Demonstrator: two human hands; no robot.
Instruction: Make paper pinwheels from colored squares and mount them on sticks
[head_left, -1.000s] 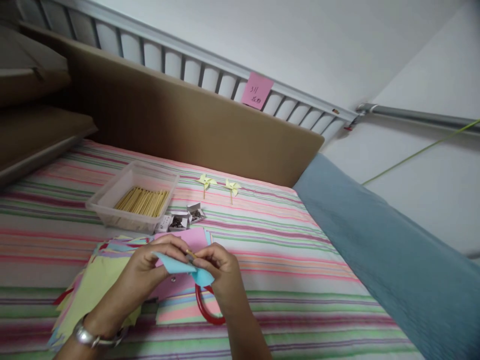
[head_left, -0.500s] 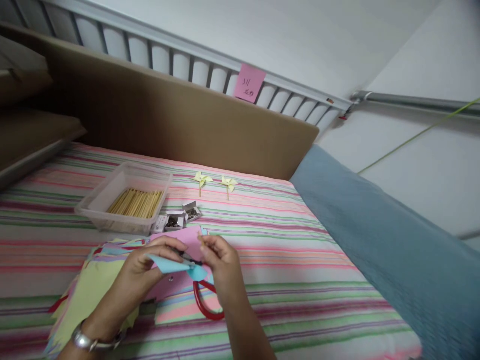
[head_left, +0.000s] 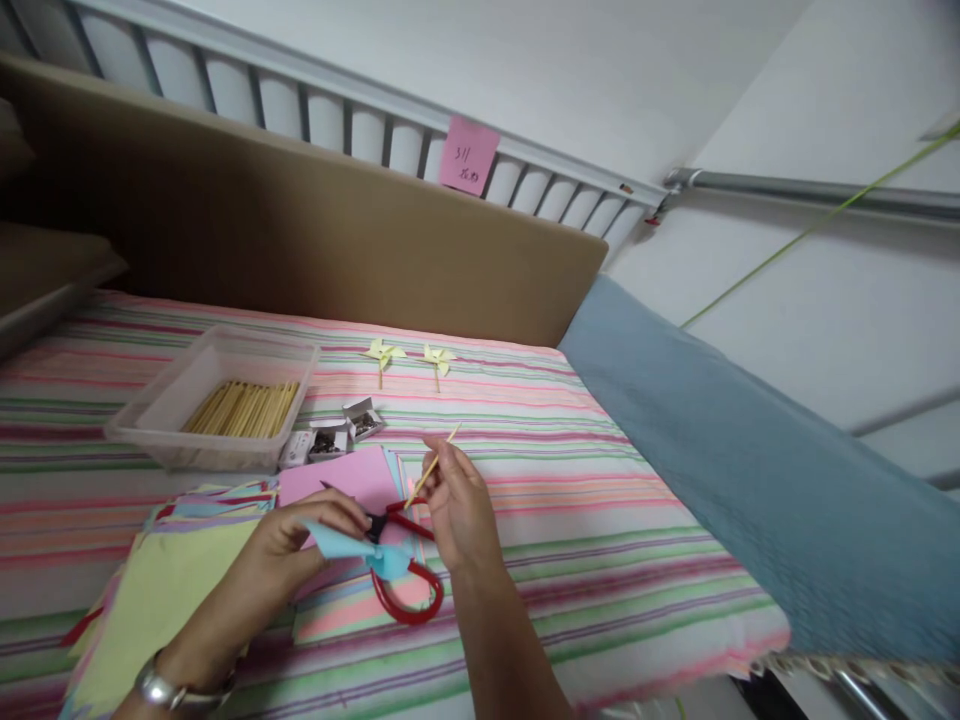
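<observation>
A light blue paper pinwheel (head_left: 337,540) is pinched in my left hand (head_left: 296,540), its folded blades facing right. My right hand (head_left: 461,500) grips a thin wooden stick (head_left: 433,468) that slants up to the right, apart from the pinwheel. Beneath the pinwheel lie scissors with red handles (head_left: 409,605), partly covered by the paper and my left hand. They rest on a stack of coloured paper whose top sheet is pink (head_left: 352,475). To the left, under my forearm, is a pile of cut paper with a yellow sheet (head_left: 169,590) on top.
A clear plastic box (head_left: 154,435) holds many wooden sticks (head_left: 244,408). Beside it, small open boxes (head_left: 330,437) contain metal pins. Two yellow pinwheels (head_left: 382,355) lie farther back on the striped cloth (head_left: 600,510). A cardboard panel (head_left: 337,240) stands behind, before a radiator.
My right hand has moved up, bringing the wooden stick into plain view away from the pinwheel. More of the scissors shows. The whole view has shifted slightly.
</observation>
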